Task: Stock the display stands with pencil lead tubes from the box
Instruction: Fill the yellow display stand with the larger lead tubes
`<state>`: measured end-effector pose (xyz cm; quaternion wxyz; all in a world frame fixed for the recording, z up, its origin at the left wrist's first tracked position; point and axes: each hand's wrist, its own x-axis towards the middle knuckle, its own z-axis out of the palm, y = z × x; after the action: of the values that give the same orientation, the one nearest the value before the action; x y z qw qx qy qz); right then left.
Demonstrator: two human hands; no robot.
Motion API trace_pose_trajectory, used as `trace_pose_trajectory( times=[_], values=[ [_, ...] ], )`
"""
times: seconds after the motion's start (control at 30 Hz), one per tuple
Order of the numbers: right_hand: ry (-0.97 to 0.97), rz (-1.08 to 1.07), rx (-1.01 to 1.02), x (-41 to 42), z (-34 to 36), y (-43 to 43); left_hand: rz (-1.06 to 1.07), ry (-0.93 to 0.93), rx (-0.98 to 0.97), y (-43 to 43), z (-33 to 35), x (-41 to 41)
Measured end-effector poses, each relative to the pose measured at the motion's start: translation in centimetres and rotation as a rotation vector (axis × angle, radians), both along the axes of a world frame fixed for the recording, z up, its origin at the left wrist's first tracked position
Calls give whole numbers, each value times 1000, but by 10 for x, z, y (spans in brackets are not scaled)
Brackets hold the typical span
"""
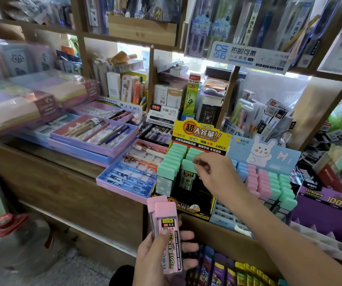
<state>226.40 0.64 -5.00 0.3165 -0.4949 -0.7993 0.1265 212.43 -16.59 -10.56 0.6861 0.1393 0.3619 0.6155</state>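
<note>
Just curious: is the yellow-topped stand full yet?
Not full. The stand holds green-capped tubes at back and left; dark empty slots show at front right.

The right hand (217, 174) pinches a green-capped tube (188, 172) standing in the yellow-headed display stand (199, 133). Below that stand, the left hand (151, 259) grips two pink lead tubes (167, 215) upright. Just right of the stand is a rabbit-card stand (263, 151) holding blue, pink and green tubes, and just left of it a pink pen tray (108, 181).

Single head-worn wide-angle view, facing forward-down at stationery shelves (62, 182), close above display stand (195, 201).
</note>
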Motion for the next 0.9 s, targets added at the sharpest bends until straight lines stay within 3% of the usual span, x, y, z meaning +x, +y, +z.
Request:
trace_pose_trajectory(
  times=[0.33,0.57,0.9],
  values=[
    [48,-11,-66,3,-4,2,8,3,9,-1,-1,0],
    [153,-11,-5,1,2,6,8,25,24,-1,-1,2],
    [122,21,-3,3,6,6,28,37,21,-1,-2,3]
  ],
)
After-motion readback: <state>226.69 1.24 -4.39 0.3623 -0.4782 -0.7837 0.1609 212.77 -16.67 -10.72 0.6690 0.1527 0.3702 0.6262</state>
